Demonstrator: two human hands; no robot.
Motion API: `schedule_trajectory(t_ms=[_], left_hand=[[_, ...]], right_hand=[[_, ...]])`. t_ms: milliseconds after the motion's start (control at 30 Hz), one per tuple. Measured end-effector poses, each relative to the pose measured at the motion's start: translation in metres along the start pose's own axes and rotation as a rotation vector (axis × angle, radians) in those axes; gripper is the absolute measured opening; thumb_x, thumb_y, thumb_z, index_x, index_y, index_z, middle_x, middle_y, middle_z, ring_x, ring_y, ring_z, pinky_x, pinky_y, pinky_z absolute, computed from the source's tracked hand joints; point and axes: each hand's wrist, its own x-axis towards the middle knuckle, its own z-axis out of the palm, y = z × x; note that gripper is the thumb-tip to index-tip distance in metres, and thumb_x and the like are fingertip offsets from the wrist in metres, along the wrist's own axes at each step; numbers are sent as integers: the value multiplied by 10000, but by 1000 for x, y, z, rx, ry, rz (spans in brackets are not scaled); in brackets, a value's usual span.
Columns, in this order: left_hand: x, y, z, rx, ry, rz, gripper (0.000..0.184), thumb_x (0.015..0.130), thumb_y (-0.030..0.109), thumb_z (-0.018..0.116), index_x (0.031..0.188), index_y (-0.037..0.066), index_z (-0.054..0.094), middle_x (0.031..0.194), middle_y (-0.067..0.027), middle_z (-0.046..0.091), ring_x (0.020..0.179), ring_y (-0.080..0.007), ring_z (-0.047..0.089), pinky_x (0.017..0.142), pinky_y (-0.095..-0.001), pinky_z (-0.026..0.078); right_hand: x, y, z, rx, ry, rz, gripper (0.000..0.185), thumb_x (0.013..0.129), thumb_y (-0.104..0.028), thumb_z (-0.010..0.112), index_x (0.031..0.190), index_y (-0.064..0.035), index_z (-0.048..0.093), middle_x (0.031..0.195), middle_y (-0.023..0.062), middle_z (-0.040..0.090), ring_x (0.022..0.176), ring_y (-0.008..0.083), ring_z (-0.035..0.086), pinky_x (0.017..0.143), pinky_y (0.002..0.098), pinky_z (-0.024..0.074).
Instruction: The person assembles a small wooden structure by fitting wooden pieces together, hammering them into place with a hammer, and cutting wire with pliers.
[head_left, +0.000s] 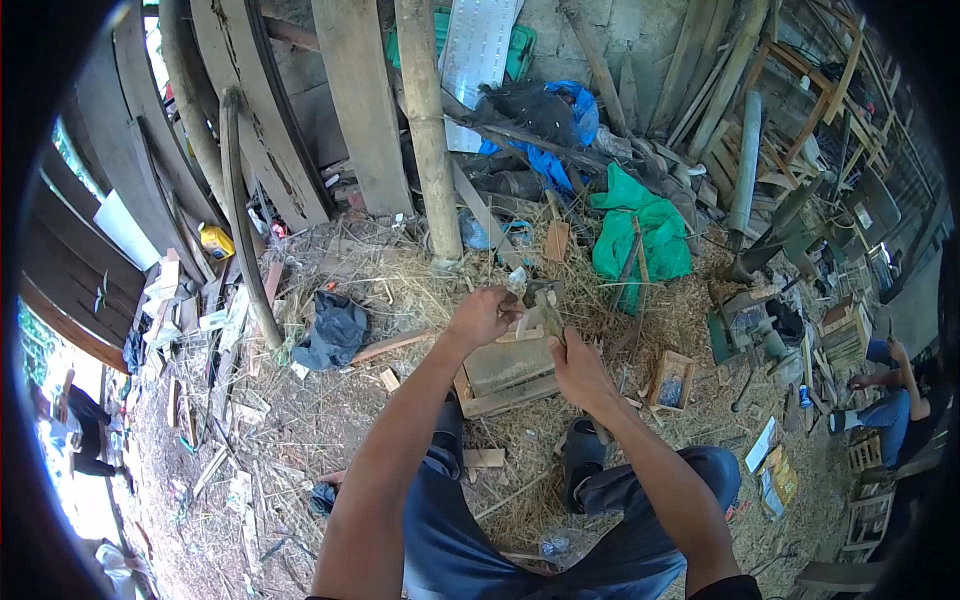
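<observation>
My left hand (485,315) is closed in a pinch above the far end of a wooden block (510,368); what its fingers grip is too small to make out. Just right of it, my right hand (582,372) is closed with the thumb pressed on a long, narrow greenish piece (549,317) that points away from me. Its exact kind is unclear. A pale bit of wood (522,326) shows between the two hands. Beyond them lies a small dark grey object (541,292) at the block's far edge.
Straw and wood scraps litter the dirt floor. A black plastic bag (335,328) lies left, a green sheet (640,235) ahead right, and a small wooden box (671,381) right. A bamboo post (428,130) stands ahead. Another person (900,395) sits at far right.
</observation>
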Motion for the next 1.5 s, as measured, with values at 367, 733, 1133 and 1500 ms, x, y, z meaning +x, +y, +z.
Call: schedule_trajectory(t_ms=[367,733,1133,1500], left_hand=[[2,-6,4,-46,50,93,320,727,188,747,958,-16,663,810,-195,636,735,-344,629,666,-397,500],[3,-11,9,-63,56,64,333,734,198,748,973,-16,659,826,-185,640,700,-310,631,647,-375,500],[26,14,-28,-312,-242,-185,362,753,269,672,1046,56,676,999,-125,642,916,-226,610,783,-329,485],[49,-41,70,-28,-461,-159,530,743,306,679,1204,62,583,1191,-201,576,1060,-345,565,908,-404,452]], right_hand=[[3,13,5,-54,93,-244,204,972,-197,429,986,5,407,642,277,524,529,434,514,521,489,347],[1,0,1,44,157,-87,253,977,-232,429,961,17,387,573,274,499,543,472,507,513,510,348],[34,33,-1,-9,372,-339,275,856,-116,613,998,73,473,784,242,586,742,408,606,639,474,455],[36,80,23,16,58,236,314,901,-205,566,1005,77,476,791,236,588,756,408,597,684,493,460]])
